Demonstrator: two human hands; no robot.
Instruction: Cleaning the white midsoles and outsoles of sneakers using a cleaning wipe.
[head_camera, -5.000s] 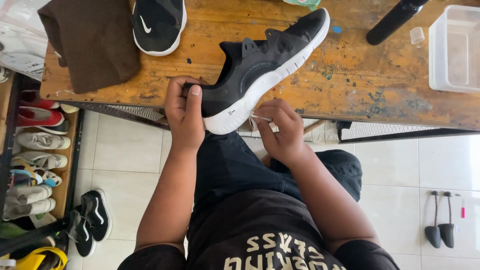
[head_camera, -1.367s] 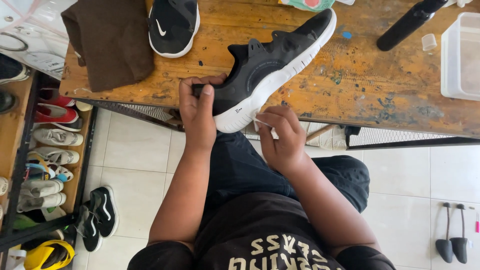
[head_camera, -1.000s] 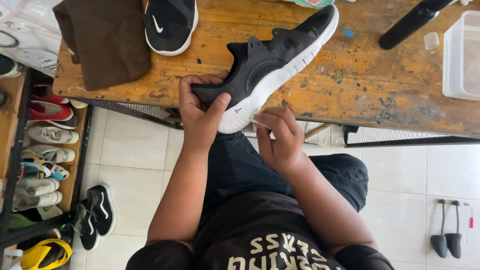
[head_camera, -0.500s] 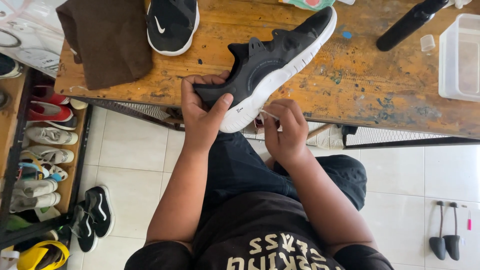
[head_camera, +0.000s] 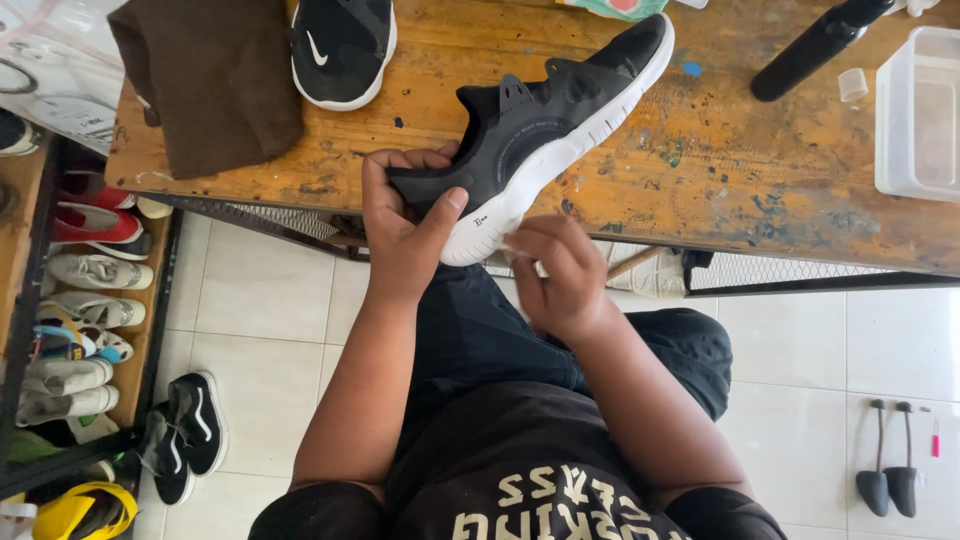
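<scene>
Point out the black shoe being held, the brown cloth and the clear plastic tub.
black shoe (head_camera: 545, 125): head view, on its side panel.
brown cloth (head_camera: 225, 80): head view, its middle.
clear plastic tub (head_camera: 915, 190): head view, near rim.

At the centre of the frame, the left hand (head_camera: 405, 225) grips the heel of a black knit running shoe with a white sole (head_camera: 545, 125), which lies tilted across the near edge of a worn, paint-stained wooden table (head_camera: 720, 170). The right hand (head_camera: 560, 275), fingers curled, touches the sole's heel end. A brown cloth (head_camera: 215, 80) lies at the upper left, and a second black shoe (head_camera: 342, 45) sits beside it.
</scene>
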